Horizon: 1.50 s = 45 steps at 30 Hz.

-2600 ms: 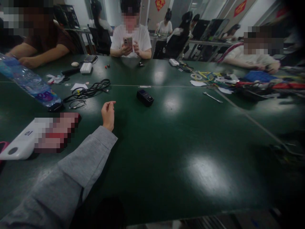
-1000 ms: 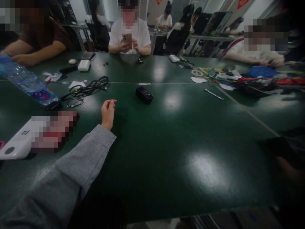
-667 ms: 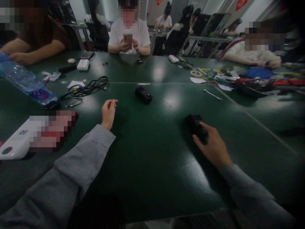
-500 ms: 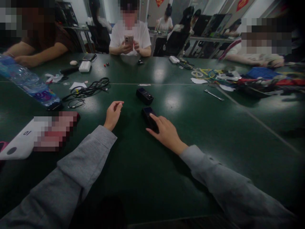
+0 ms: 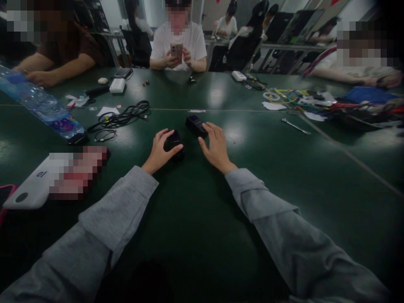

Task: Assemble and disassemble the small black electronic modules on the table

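Observation:
My left hand (image 5: 160, 151) is closed around a small black box-shaped device (image 5: 175, 142) on the green table, with its fingers at the far left edge and the thumb across the near side. Just beyond it to the right lies a second black box-shaped device (image 5: 193, 123), with small light marks on its top. At the right end of that one, my right hand (image 5: 216, 145) has thumb and fingers spread, the fingertips at its edge; whether they press on it I cannot tell. The exact kind of both devices is too dark to make out.
To the left are a tilted plastic bottle (image 5: 47, 107), coiled black cables (image 5: 129, 113), a white phone-like item (image 5: 34, 185) and a red item (image 5: 102, 162). A wrench (image 5: 296, 126) and a heap of cables (image 5: 356, 105) lie right. A person (image 5: 178, 42) opposite holds a phone.
The nearer black device has shifted left, from under my right hand into my left hand. My right hand has moved away and up to the other device. The view has swung slightly left.

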### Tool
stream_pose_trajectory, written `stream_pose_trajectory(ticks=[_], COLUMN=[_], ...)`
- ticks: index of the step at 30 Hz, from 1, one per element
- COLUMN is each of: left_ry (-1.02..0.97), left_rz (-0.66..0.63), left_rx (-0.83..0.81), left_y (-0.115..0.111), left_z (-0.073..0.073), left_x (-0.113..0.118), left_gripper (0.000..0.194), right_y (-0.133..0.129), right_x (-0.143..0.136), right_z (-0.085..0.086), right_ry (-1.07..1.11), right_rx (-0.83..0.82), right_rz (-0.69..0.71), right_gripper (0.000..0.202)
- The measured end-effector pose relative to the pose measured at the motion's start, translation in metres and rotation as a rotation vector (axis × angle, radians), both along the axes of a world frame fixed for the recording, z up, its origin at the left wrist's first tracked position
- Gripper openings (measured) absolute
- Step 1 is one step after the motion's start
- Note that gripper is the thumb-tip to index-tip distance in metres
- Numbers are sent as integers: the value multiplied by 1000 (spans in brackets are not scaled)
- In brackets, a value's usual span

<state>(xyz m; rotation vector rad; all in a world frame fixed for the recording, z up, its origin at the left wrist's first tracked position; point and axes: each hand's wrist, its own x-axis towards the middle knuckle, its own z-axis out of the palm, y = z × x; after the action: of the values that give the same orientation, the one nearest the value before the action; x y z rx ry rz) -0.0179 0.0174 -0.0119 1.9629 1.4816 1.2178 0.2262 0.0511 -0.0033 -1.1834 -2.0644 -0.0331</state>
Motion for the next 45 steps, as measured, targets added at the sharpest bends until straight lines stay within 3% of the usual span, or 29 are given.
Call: stream_pose_trajectory(ticks=[6, 12, 21, 28, 39, 45], left_ry=[39, 110, 88, 92, 121, 129], left_rz=[-55, -93, -42, -44, -67, -56], left_rx=[-29, 58, 49, 10, 10, 40], left_y=[-2, 1, 0, -4, -10, -10], left_z=[1, -7, -7, -1, 8, 9], left_x=[-1, 1, 4, 6, 11, 11], left_gripper=[89, 103, 93, 88, 69, 65], right_y=[15, 1, -35, -34, -29, -27], right_x=[6, -1, -19, -18, -16, -15], right_z=[-14, -5, 3, 6, 3, 1], right_ry=[-87, -84, -145, -79, -41, 8], right_rx=[-131, -65, -43, -49, -57, -61], right_rz=[2, -5, 78, 129, 58, 50], right_gripper=[53, 42, 28, 22, 12, 21])
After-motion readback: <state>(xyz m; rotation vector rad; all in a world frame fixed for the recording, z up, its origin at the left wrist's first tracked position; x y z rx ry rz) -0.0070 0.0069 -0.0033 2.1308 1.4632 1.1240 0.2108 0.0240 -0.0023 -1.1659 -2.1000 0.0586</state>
